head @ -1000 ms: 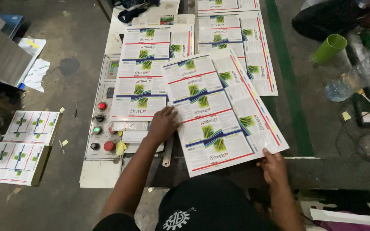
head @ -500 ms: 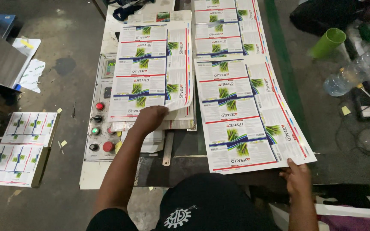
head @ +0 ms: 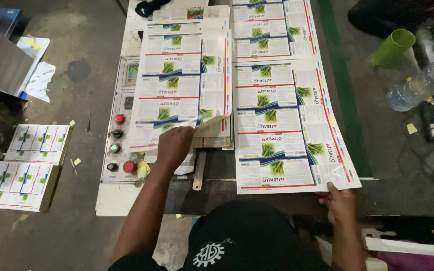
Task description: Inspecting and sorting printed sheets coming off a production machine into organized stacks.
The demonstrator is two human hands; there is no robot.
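Note:
My left hand (head: 174,145) lifts the near edge of the top printed sheet (head: 177,85) on the left stack; the sheet curls up at its corner. My right hand (head: 338,203) grips the near right corner of another printed sheet (head: 287,125), which lies flat on the table to the right. Both sheets are white with rows of green plant pictures and red and blue stripes. More such sheets (head: 272,25) lie farther back on the table.
A control panel (head: 119,145) with red, green and black buttons sits left of the stack. Two piles of printed sheets (head: 26,165) rest on the floor at left. A green cup (head: 393,46) and a plastic bottle (head: 408,93) lie at right.
The right-hand sheet swung from a slanted position to lie straight at the right. My left hand left that sheet, moved left and now lifts the top sheet of the left stack.

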